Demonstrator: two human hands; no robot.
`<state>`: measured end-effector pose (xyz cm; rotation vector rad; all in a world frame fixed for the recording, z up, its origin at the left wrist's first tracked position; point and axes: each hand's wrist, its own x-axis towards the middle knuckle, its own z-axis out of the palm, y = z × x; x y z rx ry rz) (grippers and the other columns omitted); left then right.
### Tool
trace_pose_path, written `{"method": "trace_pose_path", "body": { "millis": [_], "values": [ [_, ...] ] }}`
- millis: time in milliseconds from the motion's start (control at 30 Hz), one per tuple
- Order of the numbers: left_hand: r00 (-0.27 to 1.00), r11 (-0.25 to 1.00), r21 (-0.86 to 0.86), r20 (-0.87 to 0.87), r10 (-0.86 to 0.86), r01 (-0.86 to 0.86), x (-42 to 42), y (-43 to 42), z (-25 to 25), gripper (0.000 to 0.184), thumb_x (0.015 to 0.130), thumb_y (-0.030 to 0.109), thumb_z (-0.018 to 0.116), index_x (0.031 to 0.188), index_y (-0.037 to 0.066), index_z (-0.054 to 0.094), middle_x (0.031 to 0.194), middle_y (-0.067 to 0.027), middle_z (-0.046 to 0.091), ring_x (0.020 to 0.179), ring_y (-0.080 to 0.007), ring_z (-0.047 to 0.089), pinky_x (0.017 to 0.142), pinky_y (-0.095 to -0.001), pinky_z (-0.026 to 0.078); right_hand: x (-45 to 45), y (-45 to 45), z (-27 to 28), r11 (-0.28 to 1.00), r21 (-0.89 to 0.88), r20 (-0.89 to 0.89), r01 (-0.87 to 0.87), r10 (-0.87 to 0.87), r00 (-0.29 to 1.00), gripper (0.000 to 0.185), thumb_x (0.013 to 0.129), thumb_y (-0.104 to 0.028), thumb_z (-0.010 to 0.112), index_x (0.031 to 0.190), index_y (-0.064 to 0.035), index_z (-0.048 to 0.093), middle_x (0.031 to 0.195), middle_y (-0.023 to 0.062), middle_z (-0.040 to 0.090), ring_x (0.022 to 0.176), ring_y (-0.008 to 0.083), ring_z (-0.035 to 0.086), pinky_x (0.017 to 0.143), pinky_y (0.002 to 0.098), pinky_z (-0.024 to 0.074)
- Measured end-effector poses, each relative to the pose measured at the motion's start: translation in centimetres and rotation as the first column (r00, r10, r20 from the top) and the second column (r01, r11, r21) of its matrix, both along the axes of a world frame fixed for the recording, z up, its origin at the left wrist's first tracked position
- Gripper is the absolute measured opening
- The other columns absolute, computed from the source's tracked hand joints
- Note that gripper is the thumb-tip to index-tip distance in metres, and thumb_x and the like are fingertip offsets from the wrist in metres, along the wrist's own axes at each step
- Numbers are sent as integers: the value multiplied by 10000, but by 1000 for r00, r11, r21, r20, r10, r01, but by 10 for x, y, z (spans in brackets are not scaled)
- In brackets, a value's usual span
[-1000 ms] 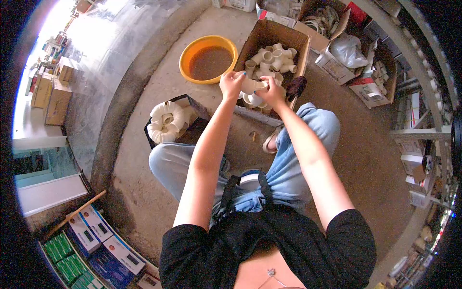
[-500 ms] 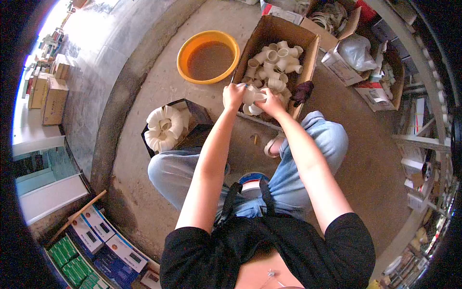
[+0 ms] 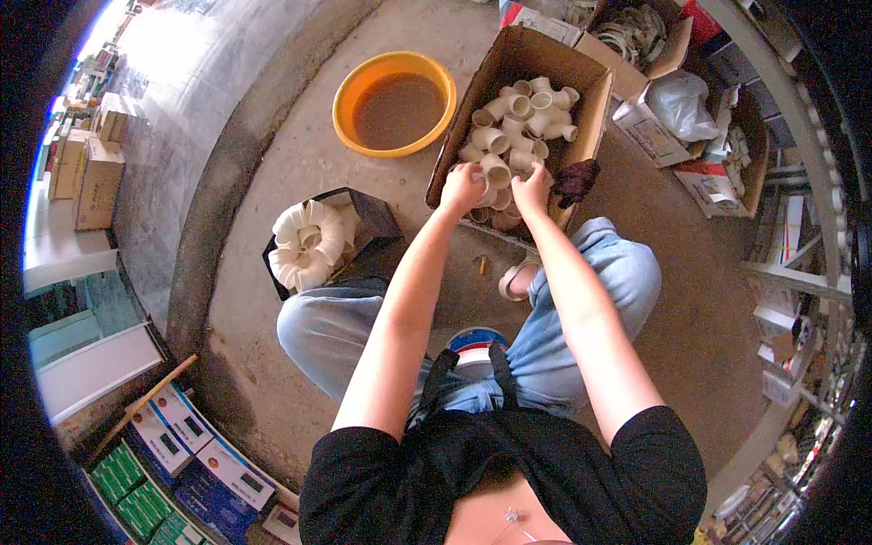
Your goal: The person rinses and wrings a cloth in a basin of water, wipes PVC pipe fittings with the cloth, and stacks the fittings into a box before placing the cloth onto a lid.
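White plastic pipe fittings (image 3: 513,136), many of them curved elbows, are heaped in a brown cardboard box (image 3: 595,100) in front of me. Over the near left side of the box, my left hand (image 3: 463,188) is closed round a pale pipe fitting that its fingers largely cover. My right hand (image 3: 533,193) reaches over the near right part of the heap, fingers and thumb closed on another fitting, mostly hidden. Between the hands one round fitting opening (image 3: 496,173) faces me. A dark cloth-like bundle (image 3: 576,182) hangs on the box's right edge.
An orange basin (image 3: 345,123) of brownish water stands left of the box. Nearer my left knee, a black open container (image 3: 380,218) holds a ring of white fittings (image 3: 309,243). More cartons (image 3: 649,127) stand at upper right, beside shelving (image 3: 799,277). Packaged boxes (image 3: 213,472) lie at lower left.
My hands were close together holding a white fitting above the box's near end. They have moved apart and slightly right, among the fittings.
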<state>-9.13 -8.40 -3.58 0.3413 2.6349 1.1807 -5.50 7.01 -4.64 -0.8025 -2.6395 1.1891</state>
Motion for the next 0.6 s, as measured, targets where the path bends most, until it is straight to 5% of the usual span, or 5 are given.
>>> {"method": "trace_pose_path", "body": {
  "millis": [67,233,300,467,600],
  "values": [
    [998,949,-307,-23,67,-70,13,3,4,410,723,186,553,1086,16,468,953,-205,588,957,-323,552,822,-416,434,-1,1,1,991,106,26,-77,74,997,430,714,-218,606,1060,-17,450,1160,211,466,1040,335,477,876,397,383],
    [953,988,-25,258,156,-155,17,5,-16,475,714,193,559,1150,43,442,993,-212,584,956,-364,552,822,-417,440,7,-13,-11,934,-185,233,-307,345,909,280,731,-231,596,928,-37,558,827,129,624,785,276,600,708,375,470],
    [981,988,145,194,29,-58,14,0,-25,529,702,171,557,1205,72,425,1103,-197,548,1053,-382,494,893,-438,398,3,-17,-17,853,-351,258,-387,486,835,404,743,-195,595,1117,-68,510,1087,175,541,1008,270,533,847,370,415],
    [970,964,-204,-137,-202,172,22,-19,6,495,695,129,560,1182,125,471,1308,-103,394,1248,-310,296,1007,-474,256,3,-27,-24,850,-287,118,-441,488,865,774,712,-149,614,1369,-122,205,1440,150,53,1317,279,138,1044,332,218],
    [938,921,-380,-279,-206,89,31,-43,24,445,703,128,575,1141,138,497,1295,-85,405,1253,-300,290,1027,-467,224,6,-43,2,843,-172,86,-510,528,845,758,693,-122,612,1353,-98,240,1428,168,101,1310,296,157,1046,340,215]
  ]
}}
